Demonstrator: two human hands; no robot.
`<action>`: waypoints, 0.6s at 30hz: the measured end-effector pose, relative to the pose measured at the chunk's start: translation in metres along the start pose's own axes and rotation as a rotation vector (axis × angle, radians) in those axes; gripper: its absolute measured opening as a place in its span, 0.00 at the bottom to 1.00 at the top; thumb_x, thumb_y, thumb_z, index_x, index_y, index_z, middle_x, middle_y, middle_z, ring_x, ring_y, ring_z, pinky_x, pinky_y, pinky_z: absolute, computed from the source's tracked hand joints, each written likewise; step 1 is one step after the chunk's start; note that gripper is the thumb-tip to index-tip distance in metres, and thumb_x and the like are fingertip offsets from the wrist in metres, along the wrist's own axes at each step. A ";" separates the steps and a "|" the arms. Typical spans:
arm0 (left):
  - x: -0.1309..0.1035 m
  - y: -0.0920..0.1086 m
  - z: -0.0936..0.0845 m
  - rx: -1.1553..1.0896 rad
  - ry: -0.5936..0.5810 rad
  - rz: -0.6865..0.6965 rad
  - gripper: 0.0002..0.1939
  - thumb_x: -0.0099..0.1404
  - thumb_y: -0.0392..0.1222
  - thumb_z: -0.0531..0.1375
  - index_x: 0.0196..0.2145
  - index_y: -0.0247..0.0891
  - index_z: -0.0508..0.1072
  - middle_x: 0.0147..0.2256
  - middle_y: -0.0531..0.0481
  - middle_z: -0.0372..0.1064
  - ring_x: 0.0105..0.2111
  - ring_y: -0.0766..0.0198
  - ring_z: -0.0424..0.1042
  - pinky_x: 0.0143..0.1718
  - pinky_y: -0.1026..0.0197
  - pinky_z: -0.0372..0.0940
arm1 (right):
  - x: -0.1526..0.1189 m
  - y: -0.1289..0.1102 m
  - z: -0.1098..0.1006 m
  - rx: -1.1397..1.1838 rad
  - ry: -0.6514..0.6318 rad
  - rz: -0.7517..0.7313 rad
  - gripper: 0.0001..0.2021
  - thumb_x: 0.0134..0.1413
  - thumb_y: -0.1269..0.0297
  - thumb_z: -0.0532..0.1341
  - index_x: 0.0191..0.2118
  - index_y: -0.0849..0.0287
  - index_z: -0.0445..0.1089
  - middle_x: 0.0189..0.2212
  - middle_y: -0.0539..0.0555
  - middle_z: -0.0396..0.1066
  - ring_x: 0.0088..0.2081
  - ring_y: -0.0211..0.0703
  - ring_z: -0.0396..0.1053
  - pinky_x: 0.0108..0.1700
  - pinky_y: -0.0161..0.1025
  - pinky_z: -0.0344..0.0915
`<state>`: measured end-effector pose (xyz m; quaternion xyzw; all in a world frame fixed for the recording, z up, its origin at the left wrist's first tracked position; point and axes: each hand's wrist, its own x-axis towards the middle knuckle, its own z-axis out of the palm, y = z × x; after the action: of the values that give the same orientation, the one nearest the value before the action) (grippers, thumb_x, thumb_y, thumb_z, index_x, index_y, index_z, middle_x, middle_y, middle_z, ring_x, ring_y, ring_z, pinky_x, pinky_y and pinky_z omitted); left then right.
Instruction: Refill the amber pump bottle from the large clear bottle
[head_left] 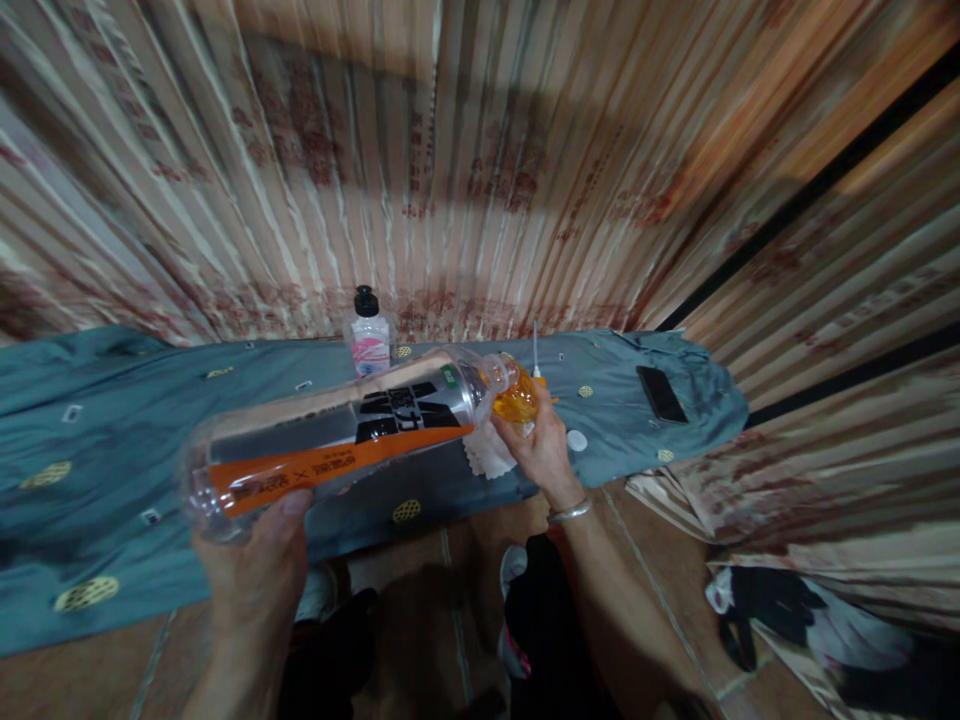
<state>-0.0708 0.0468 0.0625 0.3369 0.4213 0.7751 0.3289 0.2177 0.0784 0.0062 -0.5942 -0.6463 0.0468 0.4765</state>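
My left hand (259, 550) is wrapped round the base end of a large clear plastic bottle (337, 430) with an orange, silver and black label. The bottle lies nearly level in the air, its neck pointing right. My right hand (541, 445) is closed round a small clear container (516, 398) with amber liquid in it. The bottle's mouth meets the small container's opening; whether they touch, I cannot tell. Below them, a white scalloped tissue (489, 448) rests on the cloth. A round white cap (576, 440) lies just right of my right hand.
A grey-green patterned cloth (420, 512) covers the long narrow surface. At its back stands a black-capped bottle (370, 338). A thin white nozzle (535, 350) rises behind my right hand. A black phone (661, 394) lies right. Pleated curtains (465, 200) hang behind; clothes (817, 620) lie lower right.
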 end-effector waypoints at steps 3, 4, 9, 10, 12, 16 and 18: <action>0.000 -0.002 -0.004 0.034 -0.041 -0.028 0.26 0.35 0.45 0.81 0.34 0.49 0.81 0.39 0.53 0.80 0.42 0.53 0.80 0.50 0.49 0.78 | 0.000 0.000 0.000 -0.005 -0.002 0.003 0.32 0.62 0.48 0.66 0.65 0.58 0.62 0.56 0.65 0.78 0.57 0.60 0.78 0.59 0.58 0.76; 0.000 -0.002 -0.005 0.038 -0.046 -0.029 0.26 0.36 0.46 0.81 0.35 0.49 0.81 0.39 0.53 0.80 0.42 0.53 0.80 0.51 0.47 0.78 | 0.000 0.000 0.000 -0.006 0.000 0.003 0.32 0.62 0.48 0.66 0.65 0.58 0.62 0.56 0.65 0.78 0.57 0.60 0.78 0.59 0.58 0.76; -0.002 -0.001 -0.001 0.015 -0.031 -0.024 0.26 0.34 0.49 0.82 0.32 0.46 0.81 0.41 0.50 0.80 0.42 0.52 0.80 0.53 0.48 0.77 | -0.001 0.000 0.000 -0.002 0.012 -0.013 0.32 0.63 0.48 0.66 0.65 0.61 0.62 0.57 0.67 0.77 0.57 0.60 0.78 0.59 0.57 0.76; -0.002 0.000 0.000 0.012 -0.026 -0.024 0.27 0.33 0.49 0.83 0.32 0.45 0.82 0.41 0.50 0.80 0.42 0.53 0.80 0.52 0.49 0.77 | -0.001 0.000 0.000 -0.001 0.013 -0.019 0.32 0.63 0.48 0.66 0.64 0.61 0.62 0.56 0.67 0.77 0.57 0.60 0.78 0.59 0.57 0.76; -0.002 0.000 0.000 0.008 -0.011 -0.011 0.29 0.32 0.52 0.83 0.34 0.46 0.82 0.41 0.50 0.80 0.43 0.53 0.79 0.51 0.51 0.77 | 0.000 0.000 0.000 0.001 0.013 -0.019 0.32 0.63 0.47 0.65 0.64 0.61 0.62 0.56 0.66 0.78 0.56 0.60 0.78 0.58 0.57 0.76; -0.002 -0.001 -0.001 0.000 0.000 -0.006 0.31 0.30 0.53 0.83 0.34 0.48 0.83 0.38 0.53 0.79 0.41 0.55 0.79 0.47 0.55 0.78 | 0.000 -0.002 0.000 -0.003 0.008 0.009 0.32 0.62 0.47 0.66 0.65 0.59 0.62 0.55 0.65 0.78 0.55 0.60 0.79 0.57 0.57 0.77; -0.002 -0.001 -0.002 -0.002 -0.010 -0.014 0.30 0.29 0.50 0.84 0.34 0.48 0.83 0.36 0.54 0.79 0.40 0.56 0.79 0.47 0.56 0.78 | 0.000 -0.002 -0.001 -0.008 0.002 0.020 0.32 0.62 0.47 0.66 0.65 0.58 0.62 0.55 0.64 0.78 0.55 0.60 0.79 0.57 0.57 0.77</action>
<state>-0.0713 0.0451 0.0599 0.3374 0.4212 0.7715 0.3369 0.2166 0.0774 0.0080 -0.6024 -0.6401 0.0484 0.4743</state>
